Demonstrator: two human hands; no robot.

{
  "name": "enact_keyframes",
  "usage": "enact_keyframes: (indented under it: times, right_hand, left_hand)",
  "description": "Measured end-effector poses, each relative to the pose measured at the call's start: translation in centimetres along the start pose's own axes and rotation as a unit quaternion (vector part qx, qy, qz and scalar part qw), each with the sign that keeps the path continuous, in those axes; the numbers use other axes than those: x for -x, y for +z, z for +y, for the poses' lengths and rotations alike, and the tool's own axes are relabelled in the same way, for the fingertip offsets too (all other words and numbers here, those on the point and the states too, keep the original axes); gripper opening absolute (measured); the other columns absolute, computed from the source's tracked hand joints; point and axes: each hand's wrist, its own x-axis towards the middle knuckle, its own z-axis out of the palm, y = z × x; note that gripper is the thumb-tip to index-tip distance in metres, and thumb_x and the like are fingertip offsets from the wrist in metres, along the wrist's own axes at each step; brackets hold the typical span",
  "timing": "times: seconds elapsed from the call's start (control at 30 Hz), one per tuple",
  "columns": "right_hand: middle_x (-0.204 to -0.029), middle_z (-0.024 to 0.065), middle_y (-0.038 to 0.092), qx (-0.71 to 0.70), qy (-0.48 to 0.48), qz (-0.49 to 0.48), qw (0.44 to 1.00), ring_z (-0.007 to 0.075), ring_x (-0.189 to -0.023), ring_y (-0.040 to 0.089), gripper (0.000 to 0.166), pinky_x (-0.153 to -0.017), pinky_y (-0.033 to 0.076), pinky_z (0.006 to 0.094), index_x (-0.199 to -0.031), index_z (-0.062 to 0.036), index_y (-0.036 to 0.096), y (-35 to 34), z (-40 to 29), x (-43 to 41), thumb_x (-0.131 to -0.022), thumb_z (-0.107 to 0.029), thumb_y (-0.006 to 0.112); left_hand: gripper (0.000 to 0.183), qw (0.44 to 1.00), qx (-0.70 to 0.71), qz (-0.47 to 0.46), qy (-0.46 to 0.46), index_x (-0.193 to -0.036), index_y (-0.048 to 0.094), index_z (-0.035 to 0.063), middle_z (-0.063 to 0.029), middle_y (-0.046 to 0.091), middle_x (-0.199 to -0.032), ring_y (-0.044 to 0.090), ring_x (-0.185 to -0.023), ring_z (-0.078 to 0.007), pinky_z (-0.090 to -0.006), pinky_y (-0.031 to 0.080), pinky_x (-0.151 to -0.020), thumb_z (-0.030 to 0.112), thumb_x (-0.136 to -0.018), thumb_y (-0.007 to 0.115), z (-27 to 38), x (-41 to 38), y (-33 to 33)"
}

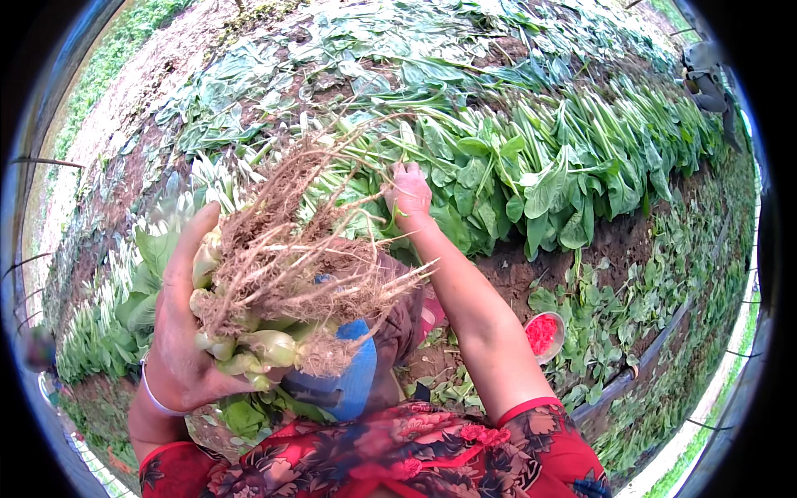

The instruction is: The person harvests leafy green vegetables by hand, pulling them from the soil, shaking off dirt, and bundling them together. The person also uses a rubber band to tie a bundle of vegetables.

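Note:
My left hand (180, 336), with a white bangle at the wrist, grips a bunch of leafy green vegetables by their pale stem bases (268, 348). Long, soil-covered roots (311, 261) point up and to the right, and some green leaves hang below the hand. My right hand (409, 190) reaches forward to the near side of a long row of cut leafy greens (548, 168), its fingers among the stems. Whether those fingers hold a stem is hidden.
A bowl (562, 339) of bright red strips or ties sits on the ground at the right. Behind it runs a dark pipe (616, 386) through low plants. Loose leaves (386, 37) cover the soil beyond the row. A person (710, 84) is at the far right.

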Motion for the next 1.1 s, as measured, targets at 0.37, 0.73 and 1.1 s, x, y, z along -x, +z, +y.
enact_keyframes:
  times: [0.37,0.73,1.1]
  right_hand:
    - [-0.085,0.0181,0.072,-0.189,-0.059,0.088,0.976,0.0364,-0.077,0.071,0.018,-0.067,0.054,0.0409,-0.11,-0.0005,0.06,-10.2,2.2,6.4,-0.1,-0.015,0.064]
    - [-0.073,0.0044,0.057,-0.347,-0.04,0.173,0.921,0.0106,-0.062,0.045,0.023,-0.055,0.041,0.0261,-0.097,0.0004,0.065,-15.8,-1.0,11.9,-0.088,-0.014,0.081]
    - [-0.086,0.0025,0.062,-0.38,0.01,0.35,0.856,0.01,-0.081,0.059,0.031,-0.078,0.05,0.0263,-0.114,0.0,0.059,-26.8,2.8,9.5,-0.111,-0.028,0.045]
  left_hand:
    - [0.123,0.991,0.126,0.036,-0.012,-0.154,0.029,-0.0037,-0.0164,0.059,-0.138,0.057,-0.128,-0.0247,-0.0386,0.038,-0.112,0.027,-0.056,0.098,0.4,-0.6,0.3]
    - [0.118,0.983,0.161,0.051,0.073,-0.155,0.028,-0.0023,-0.0153,0.052,-0.145,0.053,-0.132,-0.0251,-0.0381,0.037,-0.114,0.014,-0.058,0.094,-0.5,0.1,1.0]
    - [0.117,0.975,0.212,0.034,0.059,-0.158,0.02,-0.0003,-0.0128,0.05,-0.146,0.049,-0.135,-0.0233,-0.038,0.035,-0.115,-0.001,-0.06,0.085,-0.3,0.4,0.9]
